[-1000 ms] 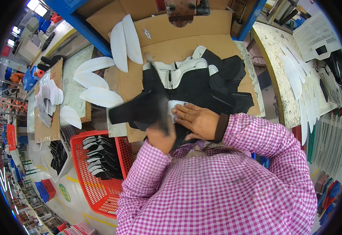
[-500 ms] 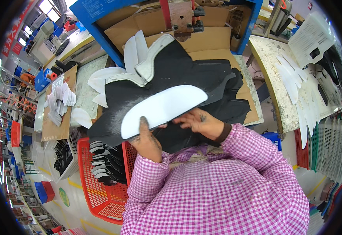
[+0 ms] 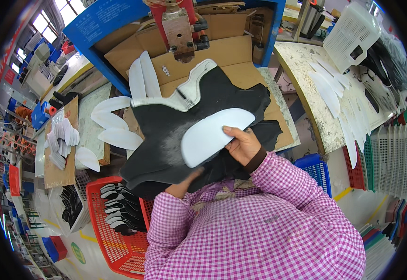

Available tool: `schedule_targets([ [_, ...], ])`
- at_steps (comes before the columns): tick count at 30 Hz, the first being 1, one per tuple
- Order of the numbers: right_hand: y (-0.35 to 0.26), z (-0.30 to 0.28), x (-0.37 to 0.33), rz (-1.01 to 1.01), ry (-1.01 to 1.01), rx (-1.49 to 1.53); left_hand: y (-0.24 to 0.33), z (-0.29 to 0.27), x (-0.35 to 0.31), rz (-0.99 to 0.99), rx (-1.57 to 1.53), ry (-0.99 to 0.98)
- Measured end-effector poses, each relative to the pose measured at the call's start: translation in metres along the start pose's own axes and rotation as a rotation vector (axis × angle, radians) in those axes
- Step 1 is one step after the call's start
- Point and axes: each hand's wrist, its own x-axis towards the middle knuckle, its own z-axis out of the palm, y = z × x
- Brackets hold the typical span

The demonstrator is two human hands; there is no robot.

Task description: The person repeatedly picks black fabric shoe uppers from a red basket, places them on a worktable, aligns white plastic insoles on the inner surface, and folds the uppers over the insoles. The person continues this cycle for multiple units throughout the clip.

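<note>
My right hand (image 3: 244, 145) grips a smooth white half-oval sheet piece (image 3: 208, 137) by its right end, thumb on top. The piece lies over, or just above, a large black sheet with a jagged outline (image 3: 175, 126). A greyish rubbed patch shows on the black sheet left of the piece. Along the sheet's far edge runs a white curved strip (image 3: 177, 99). My left hand (image 3: 184, 184) is by the near left edge of the black sheet, smeared by motion, its fingers hard to make out. More dark sheets lie underneath at the right.
A blue-framed machine (image 3: 96, 37) with a metal press head (image 3: 177, 32) stands ahead. White leaf-shaped pieces (image 3: 112, 109) lie left of the sheet. A red basket (image 3: 114, 252) holds black-and-white pieces. At right is a worktable (image 3: 301, 70); a blue crate (image 3: 315, 172) is below.
The white piece has shifted right across the black sheet, with my right hand now gripping it. My left hand has left it and dropped toward my body. The view has shifted a little.
</note>
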Motion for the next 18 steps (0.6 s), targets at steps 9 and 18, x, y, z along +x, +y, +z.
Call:
schedule_targets([
  [9, 0.024, 0.019, -0.010, -0.267, -0.027, -0.538, 0.017, 0.029, -0.001, 0.130, -0.646, 0.358],
  [18, 0.044, 0.028, -0.012, -0.367, 0.035, -0.880, -0.005, 0.021, -0.018, 0.201, 0.389, 0.366],
])
